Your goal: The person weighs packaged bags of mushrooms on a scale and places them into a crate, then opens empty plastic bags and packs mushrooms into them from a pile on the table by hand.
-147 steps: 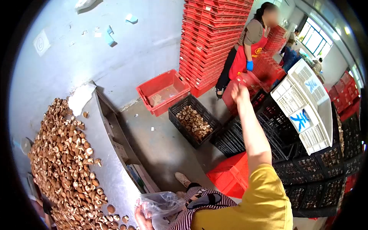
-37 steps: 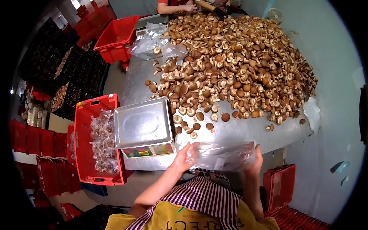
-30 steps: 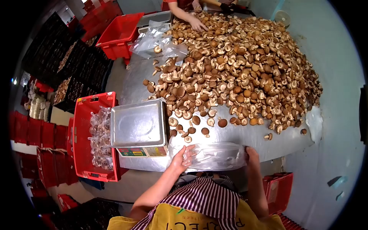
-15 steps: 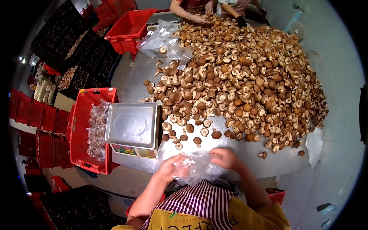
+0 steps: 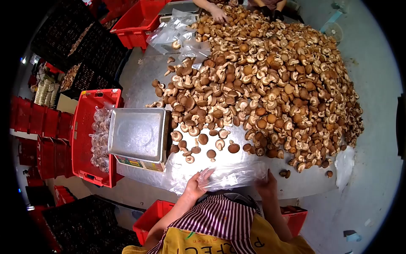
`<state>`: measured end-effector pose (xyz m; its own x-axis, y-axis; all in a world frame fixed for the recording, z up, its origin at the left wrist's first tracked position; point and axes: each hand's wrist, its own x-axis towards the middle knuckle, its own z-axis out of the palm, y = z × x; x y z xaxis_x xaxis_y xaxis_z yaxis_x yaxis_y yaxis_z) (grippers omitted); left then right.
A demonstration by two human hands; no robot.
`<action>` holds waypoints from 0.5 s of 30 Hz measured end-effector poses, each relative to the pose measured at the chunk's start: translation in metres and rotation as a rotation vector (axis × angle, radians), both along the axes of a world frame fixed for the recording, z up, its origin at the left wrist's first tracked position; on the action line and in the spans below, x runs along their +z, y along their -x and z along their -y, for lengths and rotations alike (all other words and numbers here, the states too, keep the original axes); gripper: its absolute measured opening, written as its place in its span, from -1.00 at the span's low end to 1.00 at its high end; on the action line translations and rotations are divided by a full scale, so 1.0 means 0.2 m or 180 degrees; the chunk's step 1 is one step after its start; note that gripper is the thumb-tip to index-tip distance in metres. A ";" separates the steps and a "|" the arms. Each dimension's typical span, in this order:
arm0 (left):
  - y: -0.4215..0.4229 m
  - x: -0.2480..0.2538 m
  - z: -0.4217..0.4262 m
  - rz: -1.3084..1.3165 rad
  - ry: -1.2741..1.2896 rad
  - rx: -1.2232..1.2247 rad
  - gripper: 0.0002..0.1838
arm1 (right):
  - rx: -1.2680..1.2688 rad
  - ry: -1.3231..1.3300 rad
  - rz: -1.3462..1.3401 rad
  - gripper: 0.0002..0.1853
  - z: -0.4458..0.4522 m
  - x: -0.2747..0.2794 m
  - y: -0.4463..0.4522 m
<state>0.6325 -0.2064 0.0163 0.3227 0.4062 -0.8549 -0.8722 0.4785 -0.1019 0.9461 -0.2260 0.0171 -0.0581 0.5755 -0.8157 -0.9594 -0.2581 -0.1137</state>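
Note:
A clear plastic bag is stretched sideways between my two hands, low over the front edge of the metal table. My left hand grips its left end, fingers closed on the film. At the other end my right hand, partly in shadow, is closed on the bag. Just beyond the bag lie a few loose mushrooms, and behind them spreads a big heap of brown mushrooms. A scale with a flat metal pan stands to the left of my left hand.
Left of the scale, a red crate holds filled clear bags. More plastic bags lie at the back left, near another red crate. A co-worker's hand reaches into the heap. Black crates are stacked at far left.
From the table and scale, my view has swung to look down more. My hands, bunched together half a second ago, have moved apart and the bag is stretched out. A co-worker's hand has reached over the heap.

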 end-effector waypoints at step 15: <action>0.06 -0.05 -0.49 -0.1670 -0.0594 0.0269 -0.57 | 0.0548 -0.0227 -0.0527 -0.75 -0.62 -0.27 0.35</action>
<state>0.6212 -0.1079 0.0067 -0.1667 0.5720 -0.8032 -0.8191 0.3731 0.4357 0.8757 -0.1020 -0.0367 -0.2899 0.6013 -0.7445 -0.9090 -0.4164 0.0176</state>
